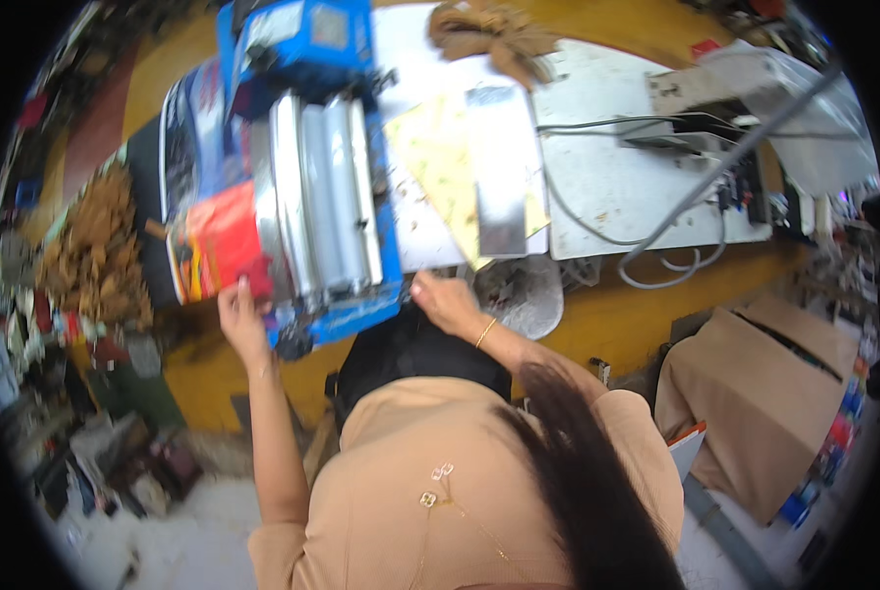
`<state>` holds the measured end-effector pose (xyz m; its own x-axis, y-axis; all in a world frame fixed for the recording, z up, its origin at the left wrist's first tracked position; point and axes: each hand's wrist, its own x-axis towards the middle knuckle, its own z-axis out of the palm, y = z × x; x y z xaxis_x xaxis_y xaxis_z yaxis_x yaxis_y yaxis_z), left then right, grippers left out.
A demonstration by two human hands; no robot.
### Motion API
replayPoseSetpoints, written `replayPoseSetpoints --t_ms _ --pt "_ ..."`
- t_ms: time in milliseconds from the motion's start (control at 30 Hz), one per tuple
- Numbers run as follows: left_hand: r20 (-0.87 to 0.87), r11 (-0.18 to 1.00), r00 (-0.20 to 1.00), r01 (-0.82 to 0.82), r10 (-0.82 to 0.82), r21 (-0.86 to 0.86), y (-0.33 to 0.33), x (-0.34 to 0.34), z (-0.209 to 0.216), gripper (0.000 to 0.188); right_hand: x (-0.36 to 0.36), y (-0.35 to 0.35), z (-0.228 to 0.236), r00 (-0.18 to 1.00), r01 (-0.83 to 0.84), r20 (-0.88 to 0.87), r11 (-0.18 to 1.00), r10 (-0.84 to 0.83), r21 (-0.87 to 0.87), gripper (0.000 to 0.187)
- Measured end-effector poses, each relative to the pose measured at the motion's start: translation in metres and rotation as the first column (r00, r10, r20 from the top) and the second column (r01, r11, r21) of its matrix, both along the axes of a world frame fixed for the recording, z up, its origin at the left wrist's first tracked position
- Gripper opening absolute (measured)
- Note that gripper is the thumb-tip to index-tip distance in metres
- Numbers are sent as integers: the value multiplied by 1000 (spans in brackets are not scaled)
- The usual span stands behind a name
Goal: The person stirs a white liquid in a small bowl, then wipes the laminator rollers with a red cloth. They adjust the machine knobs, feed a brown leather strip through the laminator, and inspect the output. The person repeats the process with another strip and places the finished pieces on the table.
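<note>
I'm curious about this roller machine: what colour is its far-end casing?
The casing is blue, best seen in the head view.

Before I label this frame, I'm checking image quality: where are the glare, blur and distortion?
Head view: glare whitens much of the shiny strip; head view: bright streaks run along the rollers; head view: the clutter at lower left looks soft, and the fisheye scene ends in a dark, curved border.

On desk [607,315]: roller mach. [327,197], w/ pile of pcs. [96,256] L, sheets [425,138] R. Bar [501,187] atop sheets; cloth bundle [484,34] behind. Board [592,182] far R.
</note>
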<state>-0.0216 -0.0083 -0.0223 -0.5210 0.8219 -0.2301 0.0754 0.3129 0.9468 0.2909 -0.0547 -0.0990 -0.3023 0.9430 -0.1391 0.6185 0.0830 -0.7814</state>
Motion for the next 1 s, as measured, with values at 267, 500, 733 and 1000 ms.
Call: replayPoseSetpoints --t_ms 267,500,733,1000 --pt "127 979 992 -48 23 200 38 -31 27 44 111 67 -1 698 612 313 764 -644 205 46" --pt "10 789 833 519 -553 330 110 30 65 22 125 106 -28 614 745 438 665 -657 -49 71" --pt "8 573 574 816 -819 75 148 151 65 10 121 127 -49 558 790 418 613 -717 -2 60" --pt "-428 428 280 852 -859 -301 180 223 11 12 128 135 -19 580 808 268 500 -769 -313 56"
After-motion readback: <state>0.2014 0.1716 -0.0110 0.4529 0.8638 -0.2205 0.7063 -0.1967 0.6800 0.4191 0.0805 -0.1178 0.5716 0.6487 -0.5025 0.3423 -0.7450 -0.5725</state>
